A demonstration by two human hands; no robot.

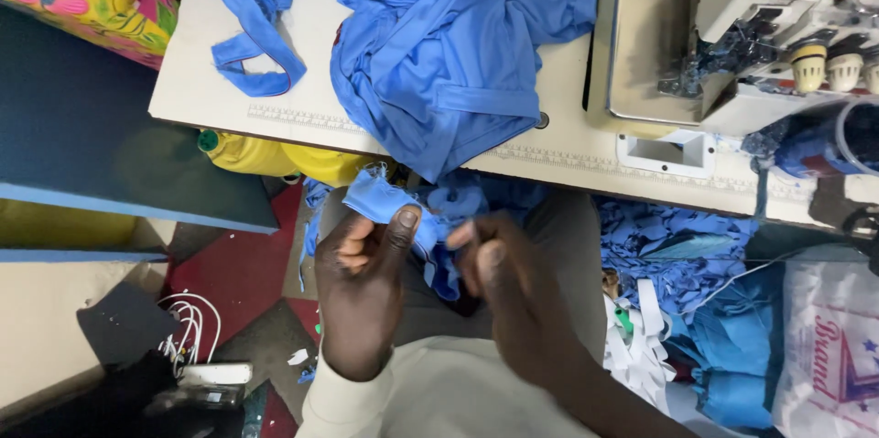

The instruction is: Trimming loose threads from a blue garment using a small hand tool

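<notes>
Below the tabletop [229, 90] edge, over my lap, I have both hands on a small blue scrap [389, 200] of cloth. My left hand [362, 287] pinches it between thumb and curled fingers [352, 250], the frayed end sticking up toward the tabletop. My right hand [508, 287] meets it from the other side, its fingertips pressed together on the same scrap, though that view is blurred and I cannot tell exactly how it grips. I judge the step in hand to be straightening or folding this piece between the two hands. Whatever comes next calls for a steady pinch on both ends, since the cloth is limp and small. A larger blue garment [439, 44] lies heaped on the tabletop, spilling over its edge just above my hands, with a sewing machine [760, 17] to the right. More blue offcuts [678, 250] lie on the floor.
</notes>
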